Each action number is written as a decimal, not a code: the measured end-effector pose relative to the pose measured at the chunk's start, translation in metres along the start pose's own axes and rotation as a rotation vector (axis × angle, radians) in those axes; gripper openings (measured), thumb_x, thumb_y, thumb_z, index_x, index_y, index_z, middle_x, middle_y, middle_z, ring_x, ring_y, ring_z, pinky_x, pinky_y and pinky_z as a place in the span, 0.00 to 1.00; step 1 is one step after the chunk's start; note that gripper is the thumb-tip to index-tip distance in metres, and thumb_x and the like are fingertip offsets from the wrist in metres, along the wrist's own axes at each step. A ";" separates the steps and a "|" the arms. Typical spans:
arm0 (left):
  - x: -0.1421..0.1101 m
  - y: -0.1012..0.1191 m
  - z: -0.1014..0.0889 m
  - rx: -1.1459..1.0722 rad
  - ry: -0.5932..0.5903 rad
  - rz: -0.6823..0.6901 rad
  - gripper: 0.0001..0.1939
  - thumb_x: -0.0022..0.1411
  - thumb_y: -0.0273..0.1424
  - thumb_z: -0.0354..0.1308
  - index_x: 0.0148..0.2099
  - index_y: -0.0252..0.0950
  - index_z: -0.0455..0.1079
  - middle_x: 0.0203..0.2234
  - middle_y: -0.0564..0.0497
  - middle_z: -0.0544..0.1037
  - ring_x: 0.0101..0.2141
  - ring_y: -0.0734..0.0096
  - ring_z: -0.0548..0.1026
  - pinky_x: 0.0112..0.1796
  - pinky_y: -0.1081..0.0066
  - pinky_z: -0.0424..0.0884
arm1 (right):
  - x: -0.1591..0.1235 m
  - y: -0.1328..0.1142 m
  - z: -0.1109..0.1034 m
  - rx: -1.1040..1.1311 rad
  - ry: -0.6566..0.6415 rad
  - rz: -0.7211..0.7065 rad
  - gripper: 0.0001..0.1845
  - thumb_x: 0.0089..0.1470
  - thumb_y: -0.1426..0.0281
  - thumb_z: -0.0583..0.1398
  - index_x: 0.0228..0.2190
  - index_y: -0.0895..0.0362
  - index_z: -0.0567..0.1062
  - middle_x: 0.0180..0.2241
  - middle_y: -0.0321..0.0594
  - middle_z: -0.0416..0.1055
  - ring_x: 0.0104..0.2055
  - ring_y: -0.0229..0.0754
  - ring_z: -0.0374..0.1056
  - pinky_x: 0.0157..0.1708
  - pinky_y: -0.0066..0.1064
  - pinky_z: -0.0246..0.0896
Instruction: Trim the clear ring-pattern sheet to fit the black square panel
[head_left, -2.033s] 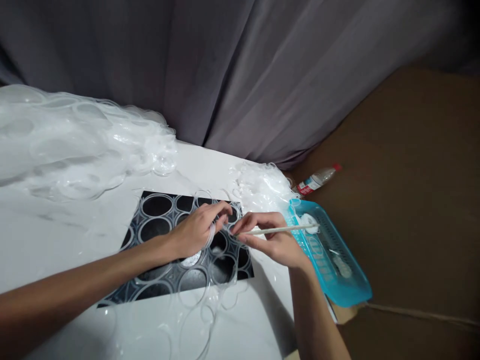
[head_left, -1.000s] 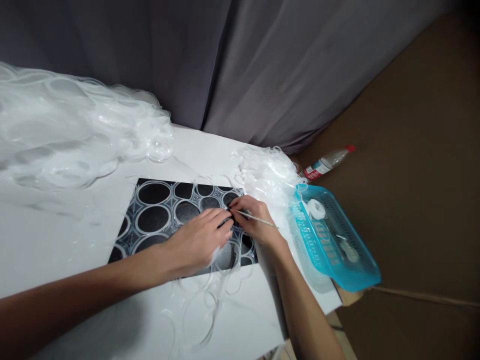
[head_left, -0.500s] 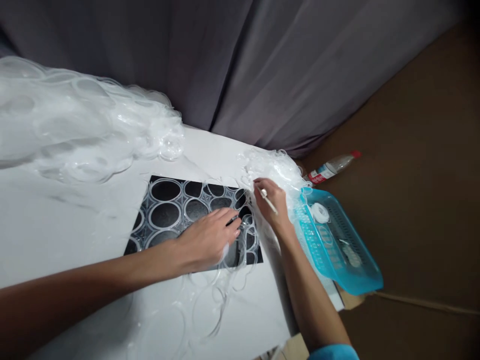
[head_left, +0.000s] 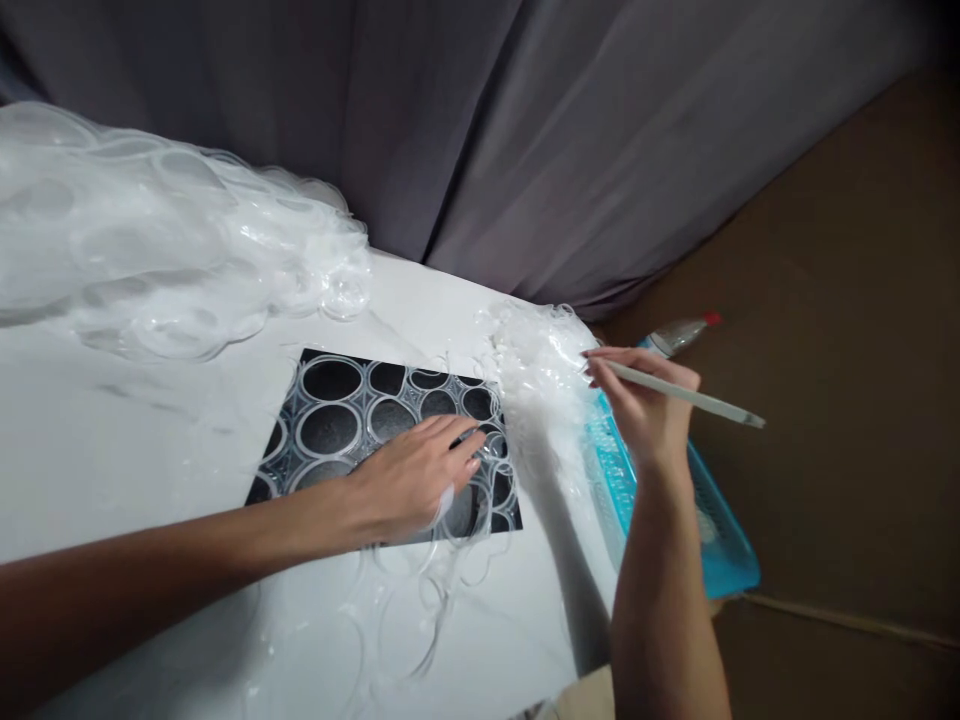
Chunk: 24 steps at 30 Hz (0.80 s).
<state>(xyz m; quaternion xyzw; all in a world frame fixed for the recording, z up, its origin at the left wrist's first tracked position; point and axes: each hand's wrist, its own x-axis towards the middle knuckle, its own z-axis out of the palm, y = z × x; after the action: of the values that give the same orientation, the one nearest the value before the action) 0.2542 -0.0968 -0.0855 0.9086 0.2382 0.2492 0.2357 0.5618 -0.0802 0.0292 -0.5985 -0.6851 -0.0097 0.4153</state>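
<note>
My left hand [head_left: 420,475] lies across a black sheet [head_left: 330,430] patterned with pale-edged ovals. Its fingers are stretched out and slightly bent over thin clear rings [head_left: 493,445] at the sheet's right side. A small dark patch shows between the fingers, and I cannot make out what it is. My right hand [head_left: 652,400] is closed on a slim white pen-like stick [head_left: 697,398], which points out to the right. Those fingertips are at the right edge of a pile of clear plastic rings [head_left: 544,350]; whether they touch it I cannot tell.
A large heap of clear film pieces [head_left: 172,240] covers the back left of the white table [head_left: 135,440]. A blue plastic basket [head_left: 731,550] stands at the right, partly behind my right arm. Beyond it lies a red-capped bottle [head_left: 679,335]. A grey curtain [head_left: 420,120] hangs behind.
My right hand has moved right, from the black sheet's upper right corner to the far side of the ring pile, with the stick. My left hand has stayed nearly still.
</note>
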 end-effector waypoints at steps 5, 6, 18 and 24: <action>0.000 0.000 -0.009 -0.135 0.230 -0.110 0.24 0.81 0.38 0.54 0.72 0.39 0.55 0.68 0.37 0.68 0.68 0.47 0.70 0.66 0.42 0.71 | -0.046 -0.067 0.016 0.395 -0.440 0.089 0.07 0.64 0.69 0.71 0.32 0.53 0.85 0.40 0.42 0.87 0.41 0.45 0.83 0.41 0.35 0.77; 0.000 0.000 -0.009 -0.163 0.250 -0.121 0.25 0.80 0.37 0.57 0.71 0.40 0.55 0.67 0.37 0.69 0.67 0.46 0.70 0.65 0.42 0.72 | -0.052 -0.078 0.018 0.479 -0.543 0.079 0.06 0.64 0.70 0.72 0.33 0.53 0.85 0.41 0.42 0.87 0.42 0.45 0.83 0.42 0.36 0.78; -0.005 0.001 -0.016 -0.401 0.289 0.042 0.14 0.72 0.25 0.54 0.57 0.41 0.60 0.47 0.47 0.72 0.48 0.61 0.75 0.49 0.56 0.77 | -0.058 -0.077 0.022 0.668 -0.670 0.089 0.05 0.64 0.71 0.73 0.34 0.52 0.84 0.40 0.41 0.86 0.40 0.45 0.82 0.42 0.39 0.78; -0.004 -0.001 -0.019 -0.421 0.303 0.076 0.17 0.69 0.26 0.56 0.58 0.40 0.61 0.48 0.46 0.72 0.47 0.60 0.73 0.49 0.56 0.77 | -0.061 -0.095 0.017 0.572 -0.720 0.012 0.05 0.64 0.71 0.71 0.35 0.49 0.84 0.39 0.41 0.84 0.43 0.48 0.81 0.46 0.45 0.78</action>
<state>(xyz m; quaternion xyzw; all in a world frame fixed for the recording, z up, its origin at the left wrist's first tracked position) 0.2401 -0.0920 -0.0729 0.8001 0.1794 0.4351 0.3718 0.4696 -0.1483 0.0288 -0.4292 -0.7573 0.3909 0.2992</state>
